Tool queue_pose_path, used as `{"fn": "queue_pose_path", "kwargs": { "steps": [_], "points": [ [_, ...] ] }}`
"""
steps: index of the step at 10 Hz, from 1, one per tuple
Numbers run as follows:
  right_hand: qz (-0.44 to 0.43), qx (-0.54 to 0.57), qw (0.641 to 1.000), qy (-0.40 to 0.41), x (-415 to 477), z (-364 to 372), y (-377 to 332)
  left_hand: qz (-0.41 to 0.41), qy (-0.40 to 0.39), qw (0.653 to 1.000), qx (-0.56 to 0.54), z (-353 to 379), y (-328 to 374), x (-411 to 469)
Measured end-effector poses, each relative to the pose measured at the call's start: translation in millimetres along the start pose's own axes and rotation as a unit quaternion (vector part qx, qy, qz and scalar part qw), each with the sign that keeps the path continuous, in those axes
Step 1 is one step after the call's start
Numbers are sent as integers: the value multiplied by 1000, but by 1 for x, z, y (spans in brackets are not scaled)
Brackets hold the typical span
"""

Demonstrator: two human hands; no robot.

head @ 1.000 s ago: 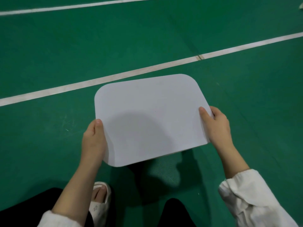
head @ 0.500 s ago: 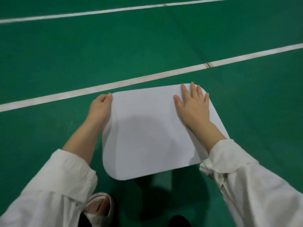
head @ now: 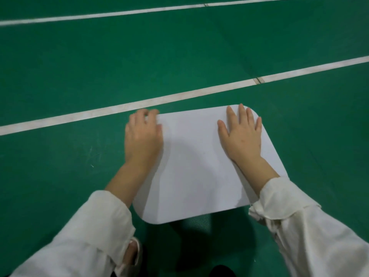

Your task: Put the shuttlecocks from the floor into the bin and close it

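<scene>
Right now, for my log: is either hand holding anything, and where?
Right hand lies flat on the white lid at its far right corner, gripping nothing. Left hand covers its far left corner, fingers bent; grip unclear.
</scene>
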State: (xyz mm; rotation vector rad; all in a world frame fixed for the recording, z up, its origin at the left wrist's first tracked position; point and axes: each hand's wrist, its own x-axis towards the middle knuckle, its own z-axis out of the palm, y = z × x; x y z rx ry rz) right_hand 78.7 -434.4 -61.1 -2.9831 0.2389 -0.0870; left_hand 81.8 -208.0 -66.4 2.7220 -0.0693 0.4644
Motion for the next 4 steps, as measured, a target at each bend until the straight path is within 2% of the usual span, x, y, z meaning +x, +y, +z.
{"fn": "queue_pose_path", "kwargs": {
  "steps": [1, 3, 4],
  "points": [
    [-1, 10, 1000, 7, 0, -3, -3, 111, -30, 993, 17, 3, 2, -3],
    [-4, -19, 1000, -24, 4, -17, -14, 103, -96, 990, 28, -4, 2, 2],
    [-8, 5, 997, -75, 14, -45, -19, 98, -178, 979, 24, -16, 5, 8]
  ]
}}
